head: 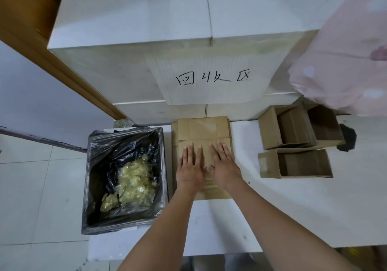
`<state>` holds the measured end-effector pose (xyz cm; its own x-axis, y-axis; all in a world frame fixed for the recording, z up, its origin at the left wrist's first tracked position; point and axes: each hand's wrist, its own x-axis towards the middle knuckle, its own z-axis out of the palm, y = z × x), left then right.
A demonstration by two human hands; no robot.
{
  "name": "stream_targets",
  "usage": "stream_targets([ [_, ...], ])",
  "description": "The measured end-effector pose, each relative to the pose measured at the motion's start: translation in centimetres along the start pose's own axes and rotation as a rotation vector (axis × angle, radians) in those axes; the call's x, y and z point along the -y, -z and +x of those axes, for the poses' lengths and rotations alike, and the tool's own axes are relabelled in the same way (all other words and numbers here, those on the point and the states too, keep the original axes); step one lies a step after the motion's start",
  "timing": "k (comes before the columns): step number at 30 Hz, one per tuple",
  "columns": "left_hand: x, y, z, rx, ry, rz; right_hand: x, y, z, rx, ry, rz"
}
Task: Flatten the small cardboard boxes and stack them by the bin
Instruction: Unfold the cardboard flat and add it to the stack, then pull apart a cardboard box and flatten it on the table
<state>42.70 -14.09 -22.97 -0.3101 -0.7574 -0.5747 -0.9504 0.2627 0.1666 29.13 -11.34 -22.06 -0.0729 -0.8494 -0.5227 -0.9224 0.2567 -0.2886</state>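
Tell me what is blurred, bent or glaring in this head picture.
Head view: the wide lens bows the white boxes and wooden frame outward; the pink cloth at the right edge is soft; tape on the flattened cardboard shows faint sheen; both hands, left hand and right hand, are sharp.

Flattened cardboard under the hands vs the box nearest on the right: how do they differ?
The flattened cardboard lies flat beside the bin, pressed by the left hand and right hand, both with straight fingers. The open box is still a hollow shell lying on its side, apart from the hands. The flattened cardboard shows clear tape on its top face. Both are plain brown cardboard on the white surface.
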Motion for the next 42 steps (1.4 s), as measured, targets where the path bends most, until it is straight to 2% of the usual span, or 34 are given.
stream_targets([
  [6,-2.1,3.6,-2.2,-0.013,0.072,-0.048,-0.1,5.2,-1.6,-0.160,-0.084,0.000],
  [15,-8.5,7.7,-6.2,-0.193,0.057,-0.101,-3.6,10.7,-5.6,-0.177,-0.038,-0.154],
  [20,-12.6,8.1,-8.5,-0.189,-0.024,-0.062,-7.3,12.1,-9.6,-0.217,-0.082,-0.165],
  [30,-18.4,5.6,-10.6,-0.155,-0.248,0.104,-15.0,12.2,-18.8,-0.236,-0.302,-0.104],
  [36,-19.6,4.4,-11.1,-0.131,-0.267,0.178,-19.2,11.5,-21.7,-0.197,-0.370,-0.141],
  [42,-20.2,4.3,-10.1,-0.111,-0.213,0.208,-21.4,12.2,-20.8,-0.200,-0.329,-0.118],
])
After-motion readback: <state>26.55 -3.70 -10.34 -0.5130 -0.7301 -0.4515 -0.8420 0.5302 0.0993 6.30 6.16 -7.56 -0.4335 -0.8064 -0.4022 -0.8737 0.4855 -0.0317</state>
